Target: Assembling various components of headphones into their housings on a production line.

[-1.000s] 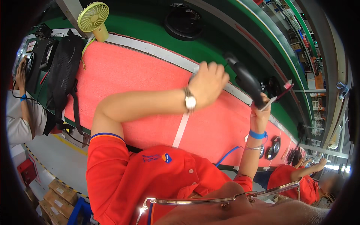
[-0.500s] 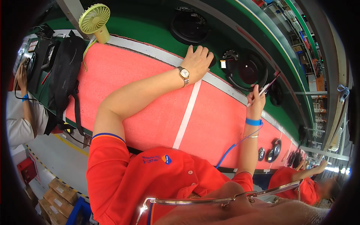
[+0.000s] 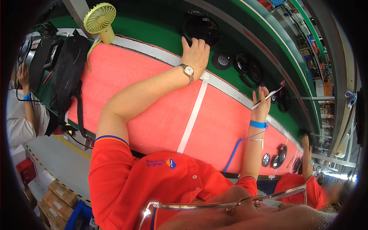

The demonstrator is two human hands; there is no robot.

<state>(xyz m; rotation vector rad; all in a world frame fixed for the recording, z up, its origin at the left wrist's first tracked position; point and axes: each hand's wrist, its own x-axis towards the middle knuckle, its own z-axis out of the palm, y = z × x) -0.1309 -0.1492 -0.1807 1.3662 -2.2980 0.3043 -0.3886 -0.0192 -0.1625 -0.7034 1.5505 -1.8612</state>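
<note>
My left hand (image 3: 195, 57), a watch on its wrist, reaches over the green belt (image 3: 149, 36). Its fingers are stretched out and apart, the tips at the near edge of a black round housing (image 3: 199, 27); whether they touch it I cannot tell. Beside this hand lies a small black disc (image 3: 221, 60) with a grey centre. My right hand (image 3: 262, 102), banded in blue at the wrist, holds a slim white stick-like tool (image 3: 268, 96) with a dark pink end, slanting up to the right. Beyond its fingers rest more black round parts (image 3: 249, 69).
A pink mat (image 3: 153, 99) with white tape lines covers the bench. A yellow-green fan (image 3: 100, 21) and a black bag (image 3: 69, 73) stand at the left. Black parts (image 3: 276, 156) lie on the mat at right. Co-workers sit on both sides.
My left hand has shifted slightly left, and the small disc beside it now shows. The black housing has moved right along the belt. My right hand's fingers are more spread around the tool.
</note>
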